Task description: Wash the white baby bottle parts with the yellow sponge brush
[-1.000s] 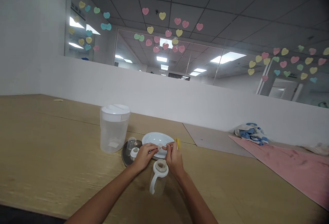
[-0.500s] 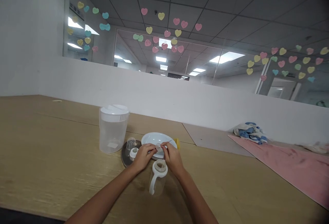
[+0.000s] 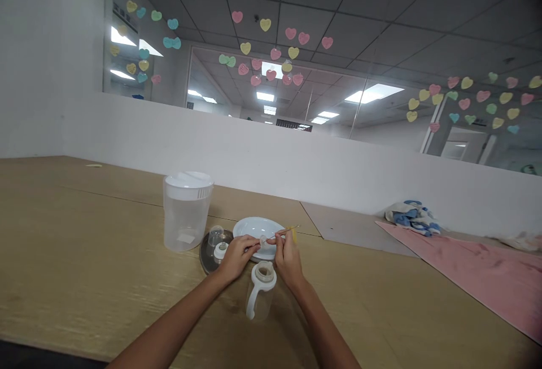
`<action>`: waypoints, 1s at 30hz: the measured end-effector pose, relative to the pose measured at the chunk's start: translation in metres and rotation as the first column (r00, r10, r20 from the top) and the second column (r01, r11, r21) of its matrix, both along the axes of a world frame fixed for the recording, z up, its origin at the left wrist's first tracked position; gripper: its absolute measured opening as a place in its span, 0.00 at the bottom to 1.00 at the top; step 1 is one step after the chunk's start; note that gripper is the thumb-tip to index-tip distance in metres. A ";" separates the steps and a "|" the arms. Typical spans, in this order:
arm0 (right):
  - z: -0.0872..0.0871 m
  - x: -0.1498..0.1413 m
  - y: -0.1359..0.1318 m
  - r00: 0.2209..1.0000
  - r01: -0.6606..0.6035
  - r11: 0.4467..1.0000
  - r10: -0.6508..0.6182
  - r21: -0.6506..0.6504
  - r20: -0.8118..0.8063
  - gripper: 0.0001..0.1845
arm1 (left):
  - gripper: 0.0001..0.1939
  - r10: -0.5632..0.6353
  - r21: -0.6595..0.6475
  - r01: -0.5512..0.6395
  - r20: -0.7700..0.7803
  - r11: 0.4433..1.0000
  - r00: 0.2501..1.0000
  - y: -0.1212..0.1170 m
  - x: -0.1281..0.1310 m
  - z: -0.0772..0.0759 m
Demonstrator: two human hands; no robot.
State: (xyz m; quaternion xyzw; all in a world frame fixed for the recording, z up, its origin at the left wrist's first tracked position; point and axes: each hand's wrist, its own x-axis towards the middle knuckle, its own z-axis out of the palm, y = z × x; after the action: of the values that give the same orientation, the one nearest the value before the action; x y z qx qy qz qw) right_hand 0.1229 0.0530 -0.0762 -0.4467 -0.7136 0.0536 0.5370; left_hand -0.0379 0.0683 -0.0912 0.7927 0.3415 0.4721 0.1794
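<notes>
My left hand (image 3: 235,257) pinches a small clear round piece (image 3: 263,239) over the pale blue bowl (image 3: 254,226). My right hand (image 3: 288,255) is closed on a thin stick-like brush (image 3: 287,232) whose inner end meets that piece and whose outer end points right. Just in front of both hands stands a clear cup with a white handle (image 3: 259,295), open at the top.
A clear lidded pitcher (image 3: 186,211) stands to the left. A dark round tray (image 3: 208,251) holds a small clear cap and a white ring. A pink mat (image 3: 474,276) and a blue-white cloth (image 3: 412,215) lie to the right. A white partition runs behind the wooden table (image 3: 84,244).
My right hand has drawn the thin brush outward to the right, so its tip now sticks out past the bowl's rim. My left hand has barely moved.
</notes>
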 end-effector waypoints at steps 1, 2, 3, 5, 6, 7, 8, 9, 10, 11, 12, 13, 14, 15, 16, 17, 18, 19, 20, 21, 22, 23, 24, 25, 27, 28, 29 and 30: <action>0.000 -0.001 -0.001 0.999 0.001 1.000 -0.001 -0.007 -0.037 0.13 | 0.14 -0.004 -0.001 0.004 -0.002 1.000 1.000 0.000 0.000 0.000; 0.000 -0.002 -0.002 0.997 -0.003 1.000 0.001 -0.023 -0.079 0.13 | 0.14 -0.009 0.000 0.009 -0.004 1.000 1.000 0.000 0.000 0.000; 0.001 -0.003 -0.003 0.992 -0.013 0.999 0.006 -0.048 -0.127 0.13 | 0.14 -0.013 0.000 0.013 -0.005 1.000 1.000 -0.001 0.000 0.001; 0.002 -0.006 -0.005 0.975 -0.049 0.994 0.027 -0.095 -0.221 0.14 | 0.15 -0.020 0.001 0.020 -0.001 1.000 1.000 -0.001 0.000 0.001; 0.003 -0.006 -0.005 0.965 -0.070 0.992 0.040 -0.106 -0.260 0.14 | 0.15 -0.022 0.002 0.022 0.005 1.000 1.000 -0.001 0.000 0.001; 0.004 -0.007 -0.006 0.955 -0.086 0.991 0.053 -0.101 -0.293 0.14 | 0.15 -0.023 0.004 0.023 0.011 1.000 1.000 -0.001 0.000 0.001; 0.005 -0.006 -0.006 0.944 -0.094 0.992 0.063 -0.082 -0.325 0.14 | 0.15 -0.024 0.007 0.024 0.018 1.000 1.000 -0.001 0.000 0.001; 0.007 -0.005 -0.007 0.930 -0.091 0.994 0.066 -0.053 -0.361 0.14 | 0.15 -0.025 0.010 0.025 0.023 1.000 0.999 0.000 0.000 0.001; 0.009 -0.003 -0.006 0.914 -0.073 0.997 0.059 -0.020 -0.401 0.14 | 0.14 -0.025 0.013 0.025 0.024 1.000 0.999 0.000 0.000 0.001; 0.011 0.000 -0.006 0.895 -0.043 0.999 0.043 0.011 -0.444 0.14 | 0.14 -0.023 0.015 0.023 0.025 1.000 0.999 0.000 0.000 0.000; 0.012 0.004 -0.004 0.876 -0.002 0.999 0.019 0.036 -0.483 0.14 | 0.14 -0.019 0.015 0.018 0.023 1.000 1.000 0.000 0.000 0.000; 0.013 0.008 -0.002 0.859 0.045 0.998 -0.012 0.052 -0.511 0.14 | 0.14 -0.013 0.014 0.013 0.020 1.000 1.000 0.001 0.000 -0.001; 0.014 0.012 0.000 0.852 0.089 0.995 -0.048 0.054 -0.521 0.14 | 0.14 -0.006 0.015 0.006 0.019 1.000 1.000 0.001 0.000 -0.001; 0.013 0.016 0.002 0.856 0.130 0.991 -0.089 0.044 -0.509 0.14 | 0.14 -0.003 0.015 0.002 0.017 1.000 1.000 0.002 0.000 -0.002; 0.012 0.019 0.005 0.869 0.167 0.986 -0.136 0.023 -0.475 0.14 | 0.14 -0.002 0.017 0.001 0.018 1.000 1.000 0.002 0.000 -0.002; 0.010 0.022 0.008 0.886 0.205 0.979 -0.188 -0.006 -0.423 0.14 | 0.14 -0.003 0.019 0.002 0.020 1.000 1.000 0.003 0.000 -0.003; 0.007 0.025 0.012 0.902 0.243 0.969 -0.240 -0.036 -0.359 0.13 | 0.14 -0.005 0.021 0.005 0.022 1.000 1.000 0.003 0.000 -0.003; 0.004 0.026 0.015 0.913 0.278 0.958 -0.285 -0.065 -0.294 0.13 | 0.15 -0.009 0.022 0.009 0.023 1.000 1.000 0.004 0.000 -0.004; 0.001 0.028 0.018 0.918 0.305 0.948 -0.318 -0.090 -0.239 0.11 | 0.15 -0.012 0.021 0.011 0.024 1.000 1.000 0.004 0.000 -0.004; -0.002 0.029 0.021 0.921 0.315 0.942 -0.332 -0.113 -0.202 0.10 | 0.15 -0.012 0.019 0.011 0.023 1.000 1.000 0.004 0.000 -0.004; -0.005 0.030 0.024 0.925 0.308 0.942 -0.330 -0.135 -0.188 0.10 | 0.15 -0.011 0.016 0.010 0.021 1.000 1.000 0.003 0.000 -0.003; -0.008 0.031 0.027 0.929 0.286 0.945 -0.314 -0.158 -0.197 0.10 | 0.15 -0.008 0.012 0.008 0.018 1.000 1.000 0.003 0.000 -0.003; -0.010 0.031 0.030 0.931 0.253 0.950 -0.291 -0.183 -0.222 0.11 | 0.15 -0.006 0.008 0.005 0.016 1.000 1.000 0.003 0.000 -0.003; -0.012 0.032 0.032 0.929 0.217 0.953 -0.268 -0.210 -0.256 0.11 | 0.15 -0.004 0.005 0.004 0.014 1.000 1.000 0.003 0.000 -0.002; -0.015 0.033 0.035 0.913 0.147 0.954 -0.232 -0.260 -0.335 0.12 | 0.15 -0.006 0.002 0.006 0.013 1.000 1.000 0.002 0.000 -0.002; -0.016 0.033 0.036 0.900 0.117 0.953 -0.221 -0.280 -0.376 0.13 | 0.15 -0.009 0.001 0.009 0.014 1.000 1.000 0.002 0.000 -0.002; -0.017 0.034 0.037 0.884 0.093 0.952 -0.213 -0.292 -0.415 0.14 | 0.15 -0.012 0.002 0.012 0.014 1.000 1.000 0.002 0.000 -0.002; -0.017 0.034 0.037 0.871 0.076 0.953 -0.207 -0.295 -0.446 0.15 | 0.14 -0.015 0.005 0.015 0.016 1.000 1.000 0.002 0.000 -0.002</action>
State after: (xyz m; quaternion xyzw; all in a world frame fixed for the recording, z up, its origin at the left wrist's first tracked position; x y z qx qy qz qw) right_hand 0.1573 0.0904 -0.0935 -0.5400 -0.5123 0.2168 0.6316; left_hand -0.0381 0.0704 -0.0930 0.7919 0.3330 0.4778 0.1835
